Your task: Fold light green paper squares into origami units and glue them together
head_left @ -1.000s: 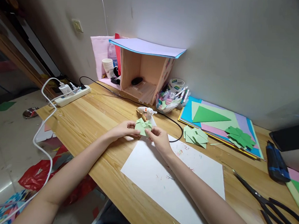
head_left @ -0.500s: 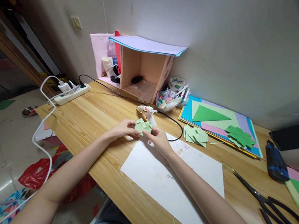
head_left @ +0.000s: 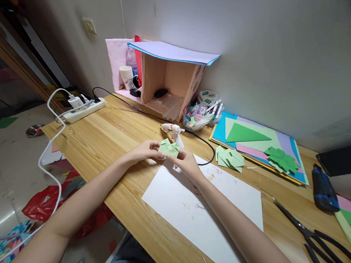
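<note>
A small folded light green paper (head_left: pixel 169 147) is held up between both hands, over the far left corner of a white sheet (head_left: pixel 200 216). My left hand (head_left: pixel 148 151) pinches its left edge. On its lower right edge, the thumb and fingers of my right hand (head_left: pixel 186 161) are closed. Just behind the folded paper lies a white glue gun (head_left: pixel 173 131), partly hidden by it. More folded light green pieces (head_left: pixel 229 158) rest in a small pile to the right, beyond the white sheet.
Colored papers (head_left: pixel 246 136) are stacked at the back right, near black scissors (head_left: pixel 309 233) and a blue-black cutter (head_left: pixel 324 190). An open box (head_left: pixel 169 83) and a bowl of scraps (head_left: pixel 195 119) stand by the wall. A power strip (head_left: pixel 83 112) sits at the left edge.
My right thumb has shifted slightly left along the lower edge of the folded paper. Both hands otherwise stay in nearly the same place.
</note>
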Motion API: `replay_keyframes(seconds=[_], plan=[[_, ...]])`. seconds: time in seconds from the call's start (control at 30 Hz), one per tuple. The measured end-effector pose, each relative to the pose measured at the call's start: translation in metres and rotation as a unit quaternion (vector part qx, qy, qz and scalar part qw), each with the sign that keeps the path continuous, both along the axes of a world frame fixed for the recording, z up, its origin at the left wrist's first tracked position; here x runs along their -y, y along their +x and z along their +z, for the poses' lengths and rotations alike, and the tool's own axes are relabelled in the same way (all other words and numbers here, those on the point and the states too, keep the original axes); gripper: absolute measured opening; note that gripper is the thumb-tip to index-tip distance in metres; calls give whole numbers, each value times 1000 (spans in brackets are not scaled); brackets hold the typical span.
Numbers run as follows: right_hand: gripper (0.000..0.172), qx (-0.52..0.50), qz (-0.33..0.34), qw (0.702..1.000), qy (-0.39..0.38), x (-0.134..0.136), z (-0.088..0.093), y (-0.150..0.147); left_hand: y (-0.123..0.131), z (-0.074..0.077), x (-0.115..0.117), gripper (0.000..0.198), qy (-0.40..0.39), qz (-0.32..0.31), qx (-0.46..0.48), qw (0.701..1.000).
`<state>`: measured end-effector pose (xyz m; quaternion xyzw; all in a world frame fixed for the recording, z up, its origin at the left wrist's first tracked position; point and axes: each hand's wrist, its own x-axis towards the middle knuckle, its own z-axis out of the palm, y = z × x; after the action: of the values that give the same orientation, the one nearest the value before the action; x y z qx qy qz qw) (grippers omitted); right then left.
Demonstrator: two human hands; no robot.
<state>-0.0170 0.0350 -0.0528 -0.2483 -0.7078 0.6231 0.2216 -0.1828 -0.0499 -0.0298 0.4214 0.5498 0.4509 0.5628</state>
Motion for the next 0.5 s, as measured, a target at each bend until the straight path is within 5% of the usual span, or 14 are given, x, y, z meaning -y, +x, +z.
replay_keyframes(seconds=[0.5], plan=[[29,19,17,1000,2,0,3,1,0,-1,-1,32,-3,-11,-4,1000]])
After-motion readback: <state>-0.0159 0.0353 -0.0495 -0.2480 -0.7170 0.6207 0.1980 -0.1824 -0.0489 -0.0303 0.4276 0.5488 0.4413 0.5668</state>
